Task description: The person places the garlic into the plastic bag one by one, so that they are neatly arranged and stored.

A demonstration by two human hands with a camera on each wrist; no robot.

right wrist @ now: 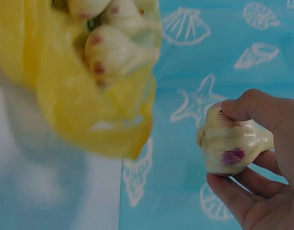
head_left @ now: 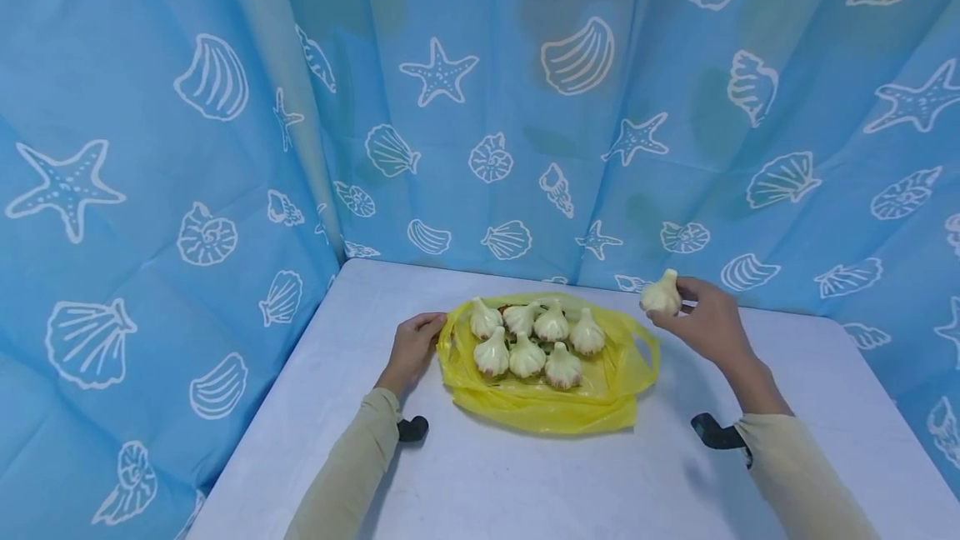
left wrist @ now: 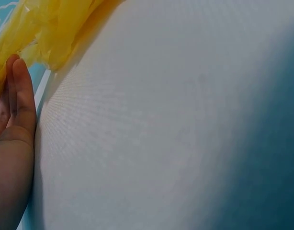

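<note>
A yellow plastic bag lies on the table with its mouth spread upward, and several white garlic bulbs show inside. My left hand is at the bag's left edge. In the left wrist view, thin yellow plastic gathers at its fingertips, partly cut off by the frame, and the hand pinches it there. To the right of the bag, my right hand holds one garlic bulb raised off the table, stem up. The right wrist view shows purple streaks on this garlic bulb between thumb and fingers.
White cloth covers the table. A blue curtain with white shell and starfish prints hangs behind and to the left. Black curved pieces stick out at both cuffs. One bag handle loop spreads toward the right hand.
</note>
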